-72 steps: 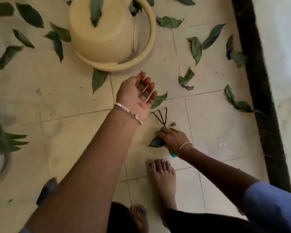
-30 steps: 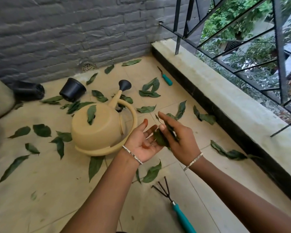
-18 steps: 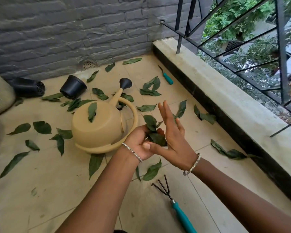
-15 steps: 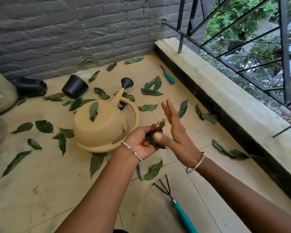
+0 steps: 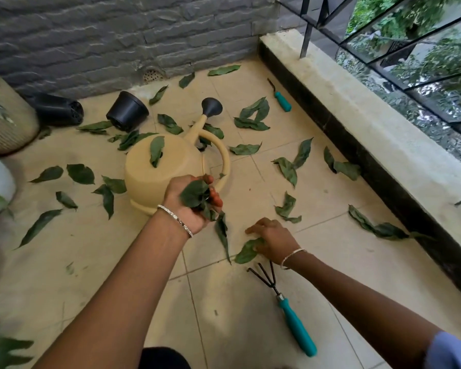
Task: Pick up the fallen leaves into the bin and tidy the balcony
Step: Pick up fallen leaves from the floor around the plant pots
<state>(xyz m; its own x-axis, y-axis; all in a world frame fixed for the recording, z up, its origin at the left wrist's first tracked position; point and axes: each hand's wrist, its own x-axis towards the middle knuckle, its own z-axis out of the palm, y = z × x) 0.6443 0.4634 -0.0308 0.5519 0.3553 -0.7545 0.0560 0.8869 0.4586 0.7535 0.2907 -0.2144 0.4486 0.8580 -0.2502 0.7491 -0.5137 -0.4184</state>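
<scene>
My left hand (image 5: 190, 202) is raised palm up in front of the watering can and grips a bunch of green leaves (image 5: 197, 196). One long leaf (image 5: 222, 235) hangs from or lies just below that bunch. My right hand (image 5: 273, 239) is down on the tiled floor, its fingers pinching a leaf (image 5: 246, 252) beside the hand rake. Several more leaves (image 5: 288, 169) lie scattered over the tiles. No bin is in view.
A beige watering can (image 5: 157, 179) lies tipped on the floor with a leaf on it. A teal-handled hand rake (image 5: 290, 310) lies near my right arm, another teal tool (image 5: 282, 101) by the ledge (image 5: 357, 123). Two black pots (image 5: 128, 110) lie near the brick wall; planters stand at left.
My right hand left the bunch it had passed into my left hand and dropped to the floor onto another leaf. My left hand closed around the bunch.
</scene>
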